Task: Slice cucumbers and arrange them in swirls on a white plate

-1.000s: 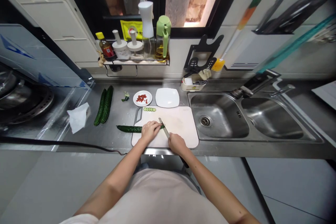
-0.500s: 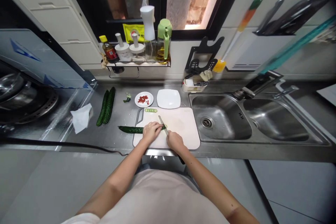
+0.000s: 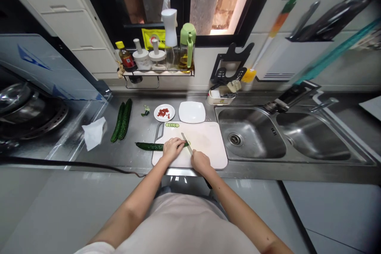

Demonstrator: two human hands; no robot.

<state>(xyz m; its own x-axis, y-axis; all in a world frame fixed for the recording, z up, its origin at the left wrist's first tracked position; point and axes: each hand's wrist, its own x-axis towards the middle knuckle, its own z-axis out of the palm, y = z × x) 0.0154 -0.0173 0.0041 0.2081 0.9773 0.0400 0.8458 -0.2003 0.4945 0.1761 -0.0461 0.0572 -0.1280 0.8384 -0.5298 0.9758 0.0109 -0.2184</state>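
A long green cucumber [image 3: 149,146] lies across the left part of the white cutting board [image 3: 212,147], its tail end past the board's edge. My left hand [image 3: 172,149] is closed over its right part. In my right hand [image 3: 201,161] is the handle of a knife [image 3: 187,143], whose blade crosses the cucumber's right end close to my left fingertips. A pale cut piece shows beside the blade. Several cucumber slices [image 3: 172,125] lie in a row at the board's top left.
Behind the board stand a plate of red pieces [image 3: 164,113] and a white plate [image 3: 192,112]. Two cucumbers [image 3: 121,121] and a crumpled white tissue [image 3: 93,133] lie left. A double sink [image 3: 253,133] is at the right. Bottles stand on a wall rack [image 3: 159,72].
The view has shifted slightly, moving the counter items a little to the right in the picture. Both hands keep their hold, and the knife stays at the cucumber's right end.
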